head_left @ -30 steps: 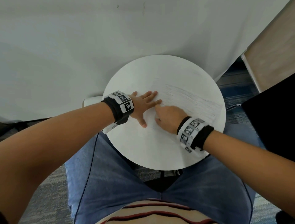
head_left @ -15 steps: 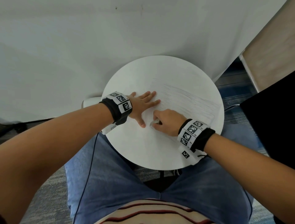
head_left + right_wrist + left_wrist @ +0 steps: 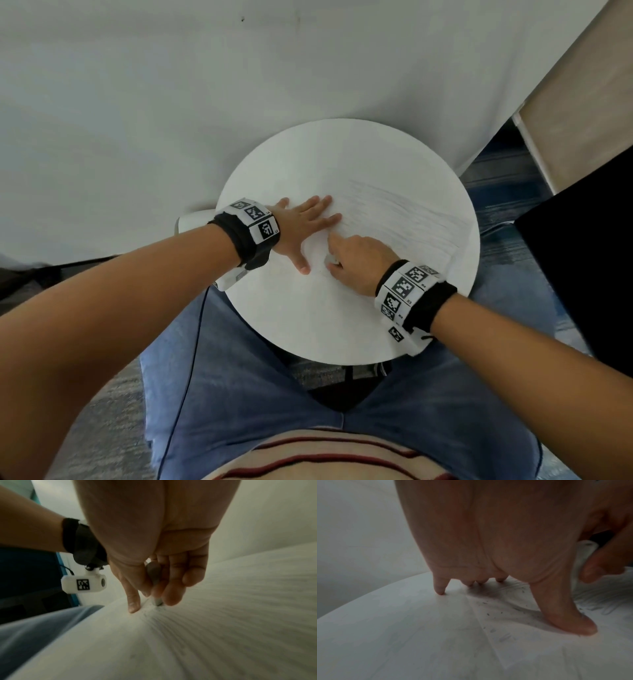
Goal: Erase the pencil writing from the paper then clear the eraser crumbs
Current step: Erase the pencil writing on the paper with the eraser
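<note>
A white sheet of paper covered in grey pencil lines lies on the round white table. My left hand lies flat on the paper's left part, fingers spread and pressing it down. My right hand sits just right of it and pinches a whitish eraser whose tip touches the paper. Dark eraser crumbs are scattered on the paper by my left thumb. The pencil lines show beyond the thumb.
The table stands against a white wall. A dark panel is at the right, carpet below it. My jeans-clad legs are under the table's near edge. A cable runs down my left thigh.
My right hand with the eraser has slid back toward me and slightly left over the paper. The left hand has stayed flat in the same spot.
</note>
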The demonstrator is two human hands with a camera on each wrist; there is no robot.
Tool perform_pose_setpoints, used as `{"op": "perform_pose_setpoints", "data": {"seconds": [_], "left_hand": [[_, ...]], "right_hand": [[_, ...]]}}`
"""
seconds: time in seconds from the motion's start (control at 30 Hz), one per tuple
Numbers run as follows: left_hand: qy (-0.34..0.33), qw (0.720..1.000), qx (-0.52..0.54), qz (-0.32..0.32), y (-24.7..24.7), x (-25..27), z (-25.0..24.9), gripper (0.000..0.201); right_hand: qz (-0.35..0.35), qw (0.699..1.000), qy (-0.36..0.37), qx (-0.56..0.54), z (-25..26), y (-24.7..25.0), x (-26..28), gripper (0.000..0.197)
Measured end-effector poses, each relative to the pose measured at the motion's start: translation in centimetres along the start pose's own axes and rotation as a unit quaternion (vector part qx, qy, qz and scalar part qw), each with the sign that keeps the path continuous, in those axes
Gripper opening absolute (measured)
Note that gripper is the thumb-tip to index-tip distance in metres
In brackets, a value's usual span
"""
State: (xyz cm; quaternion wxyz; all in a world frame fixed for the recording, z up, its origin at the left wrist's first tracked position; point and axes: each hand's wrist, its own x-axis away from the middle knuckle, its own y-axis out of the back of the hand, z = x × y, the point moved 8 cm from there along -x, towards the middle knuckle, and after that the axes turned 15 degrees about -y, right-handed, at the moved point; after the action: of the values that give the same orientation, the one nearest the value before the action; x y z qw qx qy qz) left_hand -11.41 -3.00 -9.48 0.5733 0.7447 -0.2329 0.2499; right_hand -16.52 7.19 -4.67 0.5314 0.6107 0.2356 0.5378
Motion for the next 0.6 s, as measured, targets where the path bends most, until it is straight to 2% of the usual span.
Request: {"op": "perform_pose_setpoints", "data": {"seconds": [0.07,0.2,0.37,0.5,0.6], "left_hand": [[0.0,1.0,0.004,0.002,0.1,0.1,-0.1,0.132],[-0.004,1.0,0.01,0.002,0.0,0.1,0.0,0.132],[-0.004,1.0,0.003,0.007,-0.2,0.1,0.1,0.132],[0.005,1.0,0.006,0.003,0.3,0.2,0.4,0.131],[0.005,1.0,-0.003,0.007,0.4,0.2,0.8,0.132]], "right_hand": [[0.022,1.0,-0.006,-0.015,-0.5,0.0,-0.1,0.031],[-0.028,0.999,-0.047,-0.001,-1.9,1.3,-0.7,0.035],[0.048,0.999,0.017,-0.012,0.3,-0.9,0.6,0.031],[-0.01,0.999,-0.034,0.0,-1.9,1.0,-0.5,0.034],[0.016,1.0,-0.002,0.013,-0.1,-0.5,0.4,0.038]]}}
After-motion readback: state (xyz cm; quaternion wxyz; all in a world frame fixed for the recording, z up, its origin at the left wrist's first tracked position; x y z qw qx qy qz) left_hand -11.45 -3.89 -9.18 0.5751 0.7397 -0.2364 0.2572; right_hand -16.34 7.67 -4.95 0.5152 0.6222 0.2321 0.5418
